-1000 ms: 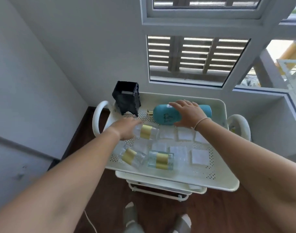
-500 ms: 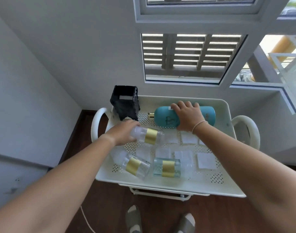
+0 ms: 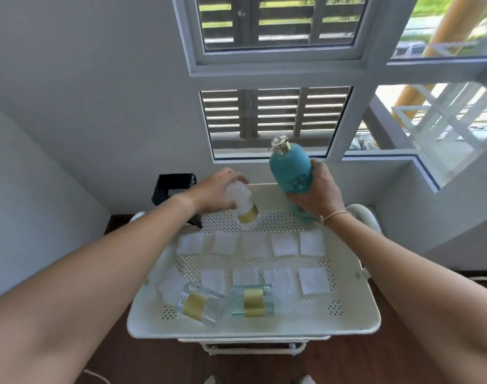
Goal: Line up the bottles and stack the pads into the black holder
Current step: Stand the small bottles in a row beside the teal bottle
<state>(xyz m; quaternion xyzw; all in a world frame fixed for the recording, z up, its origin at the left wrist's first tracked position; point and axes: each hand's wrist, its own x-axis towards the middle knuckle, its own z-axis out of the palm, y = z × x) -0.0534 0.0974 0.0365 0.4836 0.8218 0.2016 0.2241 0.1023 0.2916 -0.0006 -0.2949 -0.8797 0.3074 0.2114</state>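
Back strip of perforated tray [image 3: 356,309] bare. Left hand [image 3: 214,194] grip closed on clear gold-banded bottle [image 3: 243,207]; right hand [image 3: 317,194] grip closed on upright teal bottle [image 3: 290,173], gold cap.

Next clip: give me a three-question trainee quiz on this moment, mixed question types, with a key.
1. True or false: the teal bottle lies flat on the tray.
2. Multiple choice: what does the left hand hold? A) a white pad B) a clear bottle with a gold band C) the black holder
3. Fill in: besides the two held bottles, ____ clear bottles lie on their sides at the tray's near edge.

Key:
1. False. The right hand holds it roughly upright, cap up.
2. B. The clear bottle is tilted in the hand; the black holder stands untouched at the far left corner, and the white pads lie spread on the tray.
3. Two.
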